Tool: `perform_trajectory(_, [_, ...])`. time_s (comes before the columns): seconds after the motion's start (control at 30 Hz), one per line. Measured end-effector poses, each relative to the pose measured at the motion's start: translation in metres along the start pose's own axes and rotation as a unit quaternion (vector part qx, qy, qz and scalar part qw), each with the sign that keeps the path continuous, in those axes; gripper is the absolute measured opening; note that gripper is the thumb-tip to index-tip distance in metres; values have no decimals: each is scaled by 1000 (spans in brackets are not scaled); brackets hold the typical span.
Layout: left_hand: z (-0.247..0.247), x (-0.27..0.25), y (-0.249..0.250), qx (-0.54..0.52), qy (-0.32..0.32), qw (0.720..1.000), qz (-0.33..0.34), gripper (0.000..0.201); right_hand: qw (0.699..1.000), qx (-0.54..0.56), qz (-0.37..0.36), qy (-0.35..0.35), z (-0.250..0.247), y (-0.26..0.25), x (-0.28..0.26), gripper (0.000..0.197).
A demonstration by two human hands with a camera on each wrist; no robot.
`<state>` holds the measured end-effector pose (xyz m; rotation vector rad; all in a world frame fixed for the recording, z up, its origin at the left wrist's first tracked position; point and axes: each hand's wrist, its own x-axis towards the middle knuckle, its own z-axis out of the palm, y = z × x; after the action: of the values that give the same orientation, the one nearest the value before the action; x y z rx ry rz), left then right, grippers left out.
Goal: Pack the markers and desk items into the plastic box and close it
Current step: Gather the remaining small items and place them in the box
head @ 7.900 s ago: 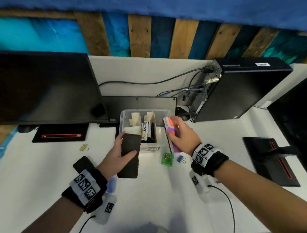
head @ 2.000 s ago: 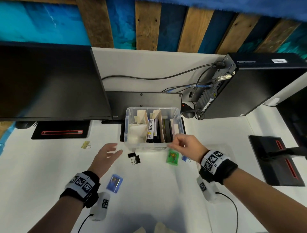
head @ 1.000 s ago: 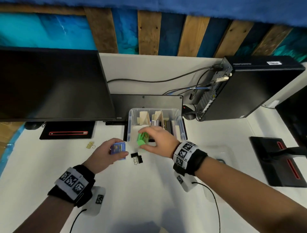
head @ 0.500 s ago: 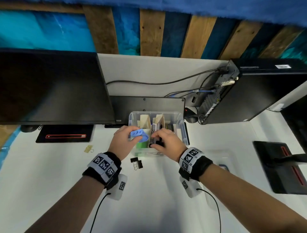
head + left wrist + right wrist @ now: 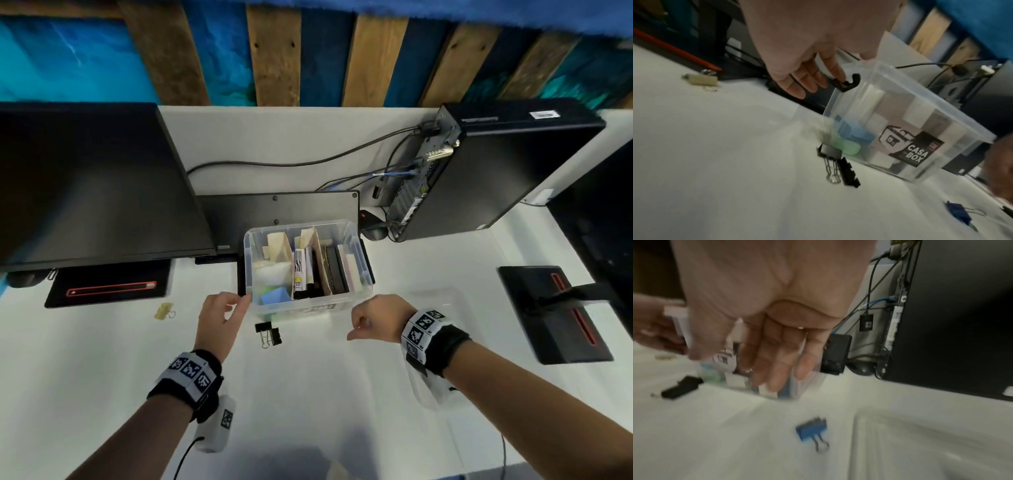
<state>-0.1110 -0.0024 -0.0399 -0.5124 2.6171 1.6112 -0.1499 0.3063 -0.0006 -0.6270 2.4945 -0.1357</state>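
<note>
The clear plastic box stands open at mid-desk, with no lid on it. Inside stand markers, a black block and pale pads at the right. A blue item lies over a green one in the front left compartment. My left hand hovers at the box's front left corner, empty, its relaxed fingers beside the black latch. My right hand hangs off the front right corner, holding nothing, fingers loosely down above a blue binder clip.
A black binder clip lies just before the box, and a yellow clip sits further left. The clear lid rests on the desk at the right. Monitors, their stands and a computer tower ring the back and sides.
Both hands have drawn back from over the box to its front corners. The blue item that my left hand held now lies in the box.
</note>
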Motion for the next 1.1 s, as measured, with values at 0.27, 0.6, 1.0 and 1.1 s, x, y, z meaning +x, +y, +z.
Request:
perform_trajectory(0.27, [22,-23,-29,-27,0,997,-67,62,981,102,166,-25,45,28,2,68])
perform_trajectory(0.6, [47,-27,-46,247,-156,956,22,49,971,192,139,-22,69,14,9,23])
perform_trajectory(1.0, [45,-22,-47,266,-163,949,43,31,983,179,26,-29,62,-13,15,19])
perform_trajectory(1.1, [37,-26,-49,277,-148,949,24,31,984,173,-27,-28,58,-23,23,25])
